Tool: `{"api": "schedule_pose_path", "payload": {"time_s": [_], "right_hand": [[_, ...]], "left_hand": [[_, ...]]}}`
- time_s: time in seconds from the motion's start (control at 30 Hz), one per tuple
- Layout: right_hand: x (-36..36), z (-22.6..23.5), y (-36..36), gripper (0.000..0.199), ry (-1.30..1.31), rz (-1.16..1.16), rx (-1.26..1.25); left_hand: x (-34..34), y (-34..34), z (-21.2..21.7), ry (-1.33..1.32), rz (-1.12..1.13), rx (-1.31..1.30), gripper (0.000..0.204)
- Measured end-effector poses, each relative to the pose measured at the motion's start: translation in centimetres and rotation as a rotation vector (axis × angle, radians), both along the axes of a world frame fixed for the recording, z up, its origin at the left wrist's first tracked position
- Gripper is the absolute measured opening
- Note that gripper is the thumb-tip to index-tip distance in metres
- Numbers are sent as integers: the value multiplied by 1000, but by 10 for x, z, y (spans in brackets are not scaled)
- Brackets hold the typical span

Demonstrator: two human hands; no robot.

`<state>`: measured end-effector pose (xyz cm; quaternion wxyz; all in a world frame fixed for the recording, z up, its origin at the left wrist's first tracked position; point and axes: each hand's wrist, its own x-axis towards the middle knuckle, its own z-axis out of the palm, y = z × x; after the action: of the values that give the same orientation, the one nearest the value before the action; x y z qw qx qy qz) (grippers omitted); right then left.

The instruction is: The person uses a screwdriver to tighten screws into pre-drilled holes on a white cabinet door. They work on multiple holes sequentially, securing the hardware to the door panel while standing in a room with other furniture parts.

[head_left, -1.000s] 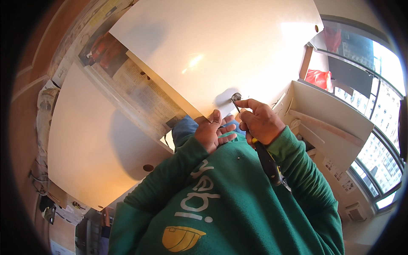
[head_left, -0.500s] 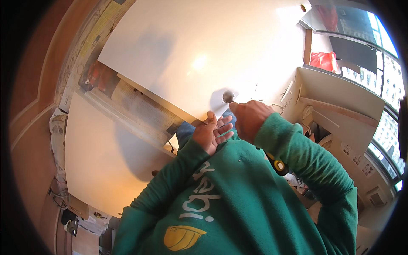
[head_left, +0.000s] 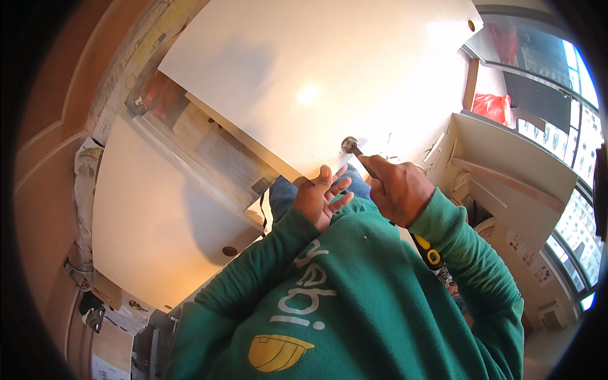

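My right hand [head_left: 402,190] is closed around the dark shaft of what looks like a hammer [head_left: 358,152]. Its round metal head is at the near edge region of a large white panel [head_left: 253,76]; whether it touches the surface I cannot tell. Just left of it, my left hand [head_left: 322,197] has its palm turned up and its fingers apart, beside the panel's near edge. Contact between that hand and the edge is unclear. Both sleeves are green.
A second white panel [head_left: 152,221] with a round hole lies at the left. Pale open cabinet parts [head_left: 506,164] stand at the right, near a red bag [head_left: 493,109] and windows. A yellow-and-black tool [head_left: 432,254] shows beside my right forearm. Brown door panelling [head_left: 50,190] borders the far left.
The hammer's head, blurred and apart from its shadow before, now shows sharply with its shaft visible. My right hand has drawn back to the right. The whole view has shifted slightly.
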<state>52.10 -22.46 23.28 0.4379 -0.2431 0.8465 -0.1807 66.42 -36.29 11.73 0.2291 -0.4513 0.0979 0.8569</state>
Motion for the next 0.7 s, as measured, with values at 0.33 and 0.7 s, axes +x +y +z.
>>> {"api": "schedule_pose_path", "payload": {"time_s": [0.33,0.7], "right_hand": [[-17,-4,-29,43,-93,152,226],[-34,2,-41,37,-176,-41,219]], "left_hand": [[1,8,-3,10,40,-14,52],[2,3,-3,14,56,57,48]]}}
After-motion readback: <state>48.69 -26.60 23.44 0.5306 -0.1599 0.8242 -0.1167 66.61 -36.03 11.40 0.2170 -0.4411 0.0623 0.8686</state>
